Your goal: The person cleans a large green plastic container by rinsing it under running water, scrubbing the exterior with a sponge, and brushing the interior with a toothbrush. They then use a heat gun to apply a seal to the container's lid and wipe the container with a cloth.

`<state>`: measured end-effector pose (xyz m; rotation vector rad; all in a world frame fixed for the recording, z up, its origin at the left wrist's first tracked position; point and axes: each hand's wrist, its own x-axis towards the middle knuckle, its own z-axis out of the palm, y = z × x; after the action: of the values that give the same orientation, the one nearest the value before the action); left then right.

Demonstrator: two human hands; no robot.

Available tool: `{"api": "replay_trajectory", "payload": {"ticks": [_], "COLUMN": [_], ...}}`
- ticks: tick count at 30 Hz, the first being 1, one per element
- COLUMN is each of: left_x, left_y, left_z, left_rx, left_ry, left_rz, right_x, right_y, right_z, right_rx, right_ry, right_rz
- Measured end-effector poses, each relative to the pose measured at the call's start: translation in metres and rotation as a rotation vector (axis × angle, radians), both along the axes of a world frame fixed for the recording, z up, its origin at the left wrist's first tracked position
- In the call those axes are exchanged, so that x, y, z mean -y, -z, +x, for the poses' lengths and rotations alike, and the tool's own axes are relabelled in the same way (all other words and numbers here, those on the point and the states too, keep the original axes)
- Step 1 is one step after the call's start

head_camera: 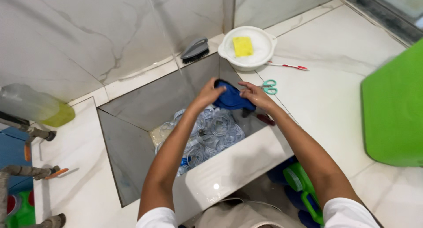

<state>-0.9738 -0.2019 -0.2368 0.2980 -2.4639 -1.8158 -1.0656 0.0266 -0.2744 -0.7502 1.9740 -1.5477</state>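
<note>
Setting: white marble-look tiled counter w/ a deep square sink sunk into it, grey inner walls, tiled wall behind

Item 1 – blue cloth: held over the far right corner of the sink, above the pile below. Left hand curled over its left edge, fingers closed on the fabric; right hand pinching its right side. Both grips narrow, holding the cloth between them, bunched rather than spread

Item 2 – clear plastic bottles: many, heaped in the sink bottom, approx. filling it; water level cannot be told

Progress, as judged: cloth is in hand and appears wet-dark, so handling is underway; bottles lie in the sink, none in hand, none set out on the counter – that part looks undone

Nearby, untouched:
- white bowl w/ yellow sponge in it, behind the sink corner
- grey scrub brush on the ledge, left of bowl
- teal-handled scissors just beside right hand
- red-and-white toothbrush on counter
- green bin at right edge
- clear jug w/ yellow liquid far left
</note>
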Motion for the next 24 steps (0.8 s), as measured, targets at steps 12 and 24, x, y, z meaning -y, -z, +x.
{"api": "replay_trajectory", "payload": {"ticks": [12, 24], "left_x": [-0.148, -0.399], "left_y": [-0.122, -0.054], "left_z": [0.02, 0.035], "left_rx": [-0.299, -0.064], "left_ry": [0.436, 0.537], "left_rz": [-0.932, 0.293], "right_x": [-0.204, -0.376], "right_y": [-0.156, -0.067], "right_z": [0.06, 0.203], "right_rx": [-0.552, 0.051], "right_ry": [0.398, 0.843], "right_rz": [0.356, -0.482]}}
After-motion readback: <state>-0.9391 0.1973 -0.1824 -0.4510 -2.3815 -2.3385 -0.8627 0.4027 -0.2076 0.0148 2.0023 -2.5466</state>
